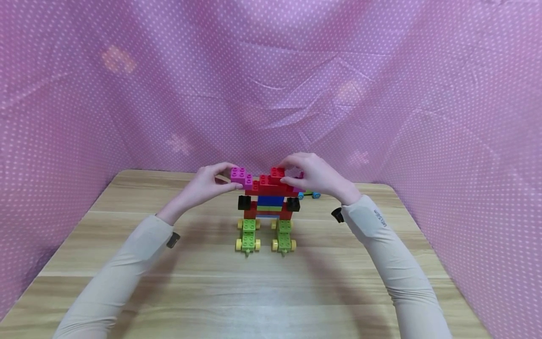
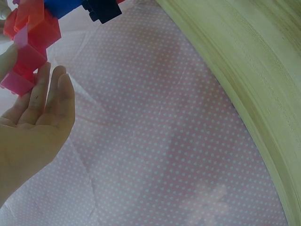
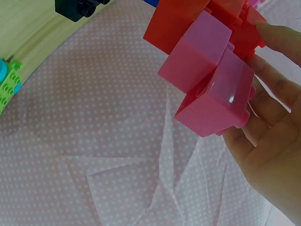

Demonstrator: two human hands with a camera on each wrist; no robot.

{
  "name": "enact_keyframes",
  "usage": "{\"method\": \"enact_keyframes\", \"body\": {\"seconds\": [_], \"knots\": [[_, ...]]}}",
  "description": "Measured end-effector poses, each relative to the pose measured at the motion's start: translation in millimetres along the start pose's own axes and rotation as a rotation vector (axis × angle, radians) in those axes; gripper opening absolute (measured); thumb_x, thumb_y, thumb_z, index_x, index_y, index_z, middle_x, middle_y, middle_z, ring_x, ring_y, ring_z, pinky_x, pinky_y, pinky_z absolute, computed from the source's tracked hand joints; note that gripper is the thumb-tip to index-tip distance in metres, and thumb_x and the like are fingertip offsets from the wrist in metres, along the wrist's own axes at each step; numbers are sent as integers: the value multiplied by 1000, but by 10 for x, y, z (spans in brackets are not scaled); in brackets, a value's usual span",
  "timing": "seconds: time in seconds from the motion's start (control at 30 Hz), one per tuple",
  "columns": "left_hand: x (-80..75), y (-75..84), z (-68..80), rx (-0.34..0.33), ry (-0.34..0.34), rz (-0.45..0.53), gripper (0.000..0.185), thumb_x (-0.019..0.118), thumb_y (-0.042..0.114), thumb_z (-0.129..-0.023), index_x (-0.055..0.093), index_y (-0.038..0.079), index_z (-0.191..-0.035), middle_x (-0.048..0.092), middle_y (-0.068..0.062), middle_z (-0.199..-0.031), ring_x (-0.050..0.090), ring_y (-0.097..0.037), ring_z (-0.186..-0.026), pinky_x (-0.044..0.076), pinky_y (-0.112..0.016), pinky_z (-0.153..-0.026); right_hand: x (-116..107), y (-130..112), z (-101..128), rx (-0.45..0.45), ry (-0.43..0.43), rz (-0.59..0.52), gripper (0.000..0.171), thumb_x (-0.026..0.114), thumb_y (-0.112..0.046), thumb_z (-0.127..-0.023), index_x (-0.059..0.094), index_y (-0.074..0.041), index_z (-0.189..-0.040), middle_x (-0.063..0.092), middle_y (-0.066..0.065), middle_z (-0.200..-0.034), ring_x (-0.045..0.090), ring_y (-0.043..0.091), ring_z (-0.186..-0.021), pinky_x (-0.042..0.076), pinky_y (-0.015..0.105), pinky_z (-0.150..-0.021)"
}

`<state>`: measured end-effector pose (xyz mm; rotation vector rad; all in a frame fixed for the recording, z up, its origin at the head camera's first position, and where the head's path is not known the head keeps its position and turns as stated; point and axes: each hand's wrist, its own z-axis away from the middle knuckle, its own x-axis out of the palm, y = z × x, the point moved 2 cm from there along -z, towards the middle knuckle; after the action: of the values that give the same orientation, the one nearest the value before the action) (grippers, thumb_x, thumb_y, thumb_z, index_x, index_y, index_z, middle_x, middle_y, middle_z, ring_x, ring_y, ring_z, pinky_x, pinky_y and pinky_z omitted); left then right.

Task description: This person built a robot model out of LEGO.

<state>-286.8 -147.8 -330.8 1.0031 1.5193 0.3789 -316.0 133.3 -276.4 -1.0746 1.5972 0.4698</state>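
Note:
A brick model (image 1: 269, 207) stands mid-table on two green wheeled bases (image 1: 249, 235) with yellow wheels, red, blue and black bricks stacked above. My left hand (image 1: 230, 177) pinches the pink brick (image 1: 241, 176) at the model's top left between thumb and fingers. The left wrist view shows those fingers (image 2: 49, 89) lying along that pink brick (image 2: 21, 70). My right hand (image 1: 291, 173) holds the top right corner, with its fingertips at the small red top brick (image 1: 277, 173). In the right wrist view its fingers (image 3: 263, 108) wrap behind the stepped right pink brick (image 3: 214, 89).
The wooden table (image 1: 271, 292) is enclosed on three sides by pink dotted cloth (image 1: 271, 70). A small green piece with blue wheels (image 1: 310, 194) lies behind the model, by my right hand, and also shows in the right wrist view (image 3: 7, 82).

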Motion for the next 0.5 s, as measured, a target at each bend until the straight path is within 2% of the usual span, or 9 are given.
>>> {"method": "enact_keyframes", "body": {"seconds": [0.5], "knots": [[5,16,11,5,2,-11,46,75,27,-89,60,9,-129,70,-11,-112,66,-24,-105,59,-38,-93,14,-62,-46,-36,-21,13,30,72,-23,-91,68,-6,-115,73,9,-110,71,20,-95,60,35,-86]]}}
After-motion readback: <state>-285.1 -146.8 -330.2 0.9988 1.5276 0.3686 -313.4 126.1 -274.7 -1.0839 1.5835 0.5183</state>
